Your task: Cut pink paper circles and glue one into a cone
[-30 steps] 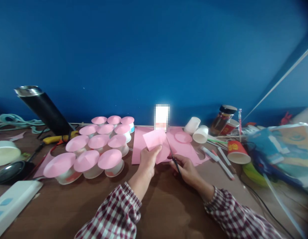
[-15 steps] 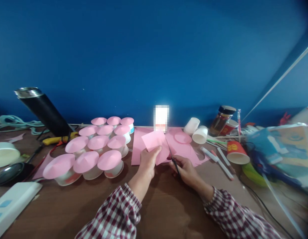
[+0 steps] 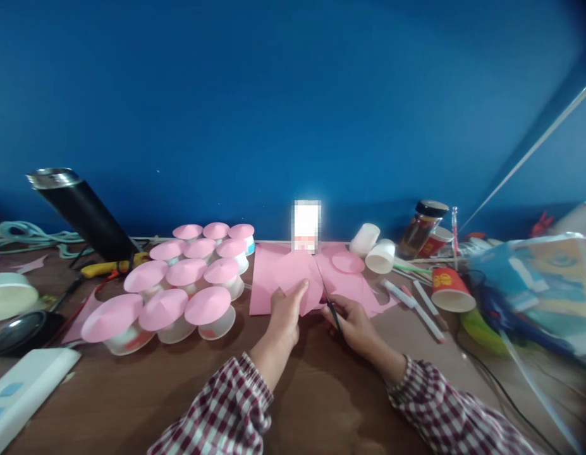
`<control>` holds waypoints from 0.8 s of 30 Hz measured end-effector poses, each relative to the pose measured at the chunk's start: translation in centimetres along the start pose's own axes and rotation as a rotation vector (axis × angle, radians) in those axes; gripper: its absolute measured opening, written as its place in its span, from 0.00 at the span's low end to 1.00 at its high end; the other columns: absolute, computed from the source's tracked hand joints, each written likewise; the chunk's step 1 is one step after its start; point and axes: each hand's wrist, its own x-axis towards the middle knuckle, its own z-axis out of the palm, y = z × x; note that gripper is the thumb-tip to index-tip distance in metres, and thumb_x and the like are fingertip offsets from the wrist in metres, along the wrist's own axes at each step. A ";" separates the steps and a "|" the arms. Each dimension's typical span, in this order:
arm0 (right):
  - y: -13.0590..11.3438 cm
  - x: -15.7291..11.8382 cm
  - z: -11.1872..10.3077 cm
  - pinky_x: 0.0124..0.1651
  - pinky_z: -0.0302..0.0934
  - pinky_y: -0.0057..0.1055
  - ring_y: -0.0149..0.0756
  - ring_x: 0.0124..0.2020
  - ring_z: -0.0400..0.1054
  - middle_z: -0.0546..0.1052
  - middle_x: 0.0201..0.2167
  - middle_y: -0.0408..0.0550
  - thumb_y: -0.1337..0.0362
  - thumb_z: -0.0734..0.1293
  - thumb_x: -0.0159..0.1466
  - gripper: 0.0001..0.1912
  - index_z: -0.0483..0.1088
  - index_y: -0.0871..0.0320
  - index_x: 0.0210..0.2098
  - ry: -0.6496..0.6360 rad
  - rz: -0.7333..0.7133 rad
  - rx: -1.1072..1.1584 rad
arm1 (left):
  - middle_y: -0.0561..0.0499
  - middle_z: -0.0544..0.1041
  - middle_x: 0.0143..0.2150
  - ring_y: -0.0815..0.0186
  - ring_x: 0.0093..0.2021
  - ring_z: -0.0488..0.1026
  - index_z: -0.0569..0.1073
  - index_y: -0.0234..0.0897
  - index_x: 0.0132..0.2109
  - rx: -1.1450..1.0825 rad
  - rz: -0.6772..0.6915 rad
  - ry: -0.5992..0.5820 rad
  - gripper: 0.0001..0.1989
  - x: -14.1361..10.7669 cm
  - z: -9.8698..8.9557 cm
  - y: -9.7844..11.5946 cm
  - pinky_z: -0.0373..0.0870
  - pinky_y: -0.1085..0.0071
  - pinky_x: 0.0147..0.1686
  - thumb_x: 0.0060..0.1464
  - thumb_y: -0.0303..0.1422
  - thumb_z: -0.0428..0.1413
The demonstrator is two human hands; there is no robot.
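Note:
Closed around the near edge of a piece of pink paper [image 3: 308,278], my left hand [image 3: 286,313] has its thumb on top. A pair of scissors [image 3: 334,311] is gripped in my right hand [image 3: 353,325], its blades pointing away from me at the right edge of that paper. Beneath lie larger pink sheets [image 3: 262,297], and a pink paper disc [image 3: 348,262] rests on them to the right. Left of my hands, several upturned paper cups [image 3: 217,323] carry pink paper cones [image 3: 208,304] on top.
White cups [image 3: 381,257] stand right of the sheets, near markers [image 3: 428,323] and a red cup [image 3: 451,291]. A black flask [image 3: 86,212] leans at the back left. A white power strip [image 3: 30,392] lies front left; a jar [image 3: 420,229] stands by the blue wall [image 3: 255,114].
My left hand has turned slightly and the held paper has rotated with it, its upper left corner no longer standing out. My right hand with the scissors has hardly moved.

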 end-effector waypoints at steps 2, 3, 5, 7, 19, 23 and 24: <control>0.1 0.0 0.0 0.20 0.55 0.22 0.27 0.18 0.60 0.65 0.20 0.38 0.53 0.65 0.62 0.15 0.69 0.59 0.38 0.000 0.010 0.005 | 0.45 0.75 0.35 0.60 0.33 0.76 0.63 0.34 0.47 -0.018 0.000 -0.012 0.29 0.1 -0.1 -0.1 0.73 0.64 0.32 0.41 0.37 0.67; 0.1 0.0 0.0 0.20 0.55 0.22 0.27 0.18 0.61 0.66 0.20 0.38 0.53 0.65 0.62 0.15 0.69 0.60 0.38 0.003 0.013 0.004 | 0.44 0.76 0.35 0.60 0.33 0.76 0.63 0.34 0.47 -0.026 0.006 -0.018 0.30 0.1 -0.1 -0.1 0.73 0.63 0.32 0.40 0.38 0.67; 0.1 -0.1 0.0 0.21 0.56 0.22 0.27 0.18 0.61 0.66 0.19 0.39 0.53 0.65 0.62 0.15 0.69 0.60 0.38 0.008 0.016 -0.001 | 0.44 0.76 0.35 0.60 0.34 0.76 0.64 0.34 0.46 -0.035 0.014 -0.027 0.29 0.1 -0.1 -0.1 0.73 0.64 0.33 0.40 0.38 0.67; 0.0 -0.1 0.0 0.21 0.56 0.23 0.28 0.19 0.62 0.67 0.20 0.39 0.53 0.65 0.61 0.16 0.70 0.60 0.40 0.014 0.017 -0.009 | 0.46 0.76 0.33 0.60 0.33 0.76 0.64 0.34 0.45 -0.045 0.015 -0.030 0.27 0.0 -0.1 0.0 0.73 0.64 0.32 0.40 0.39 0.67; -0.2 0.0 0.0 0.21 0.56 0.23 0.27 0.18 0.61 0.67 0.20 0.39 0.52 0.65 0.61 0.16 0.68 0.59 0.35 0.006 0.019 -0.004 | 0.47 0.76 0.32 0.61 0.33 0.76 0.66 0.35 0.43 -0.079 0.017 -0.025 0.25 0.2 -0.2 -0.2 0.73 0.66 0.34 0.40 0.36 0.67; -0.2 -0.1 0.0 0.21 0.56 0.23 0.27 0.19 0.61 0.69 0.21 0.40 0.51 0.66 0.61 0.17 0.69 0.60 0.37 -0.009 0.022 0.016 | 0.47 0.76 0.32 0.61 0.33 0.76 0.66 0.34 0.44 -0.082 0.014 -0.018 0.25 0.0 -0.2 -0.1 0.73 0.65 0.34 0.40 0.36 0.67; -0.2 -0.1 0.0 0.21 0.56 0.23 0.27 0.19 0.61 0.69 0.22 0.40 0.51 0.66 0.61 0.17 0.69 0.60 0.38 -0.010 0.025 0.021 | 0.47 0.76 0.32 0.61 0.33 0.76 0.65 0.34 0.44 -0.078 0.013 -0.013 0.25 0.0 -0.2 0.0 0.73 0.65 0.34 0.40 0.35 0.67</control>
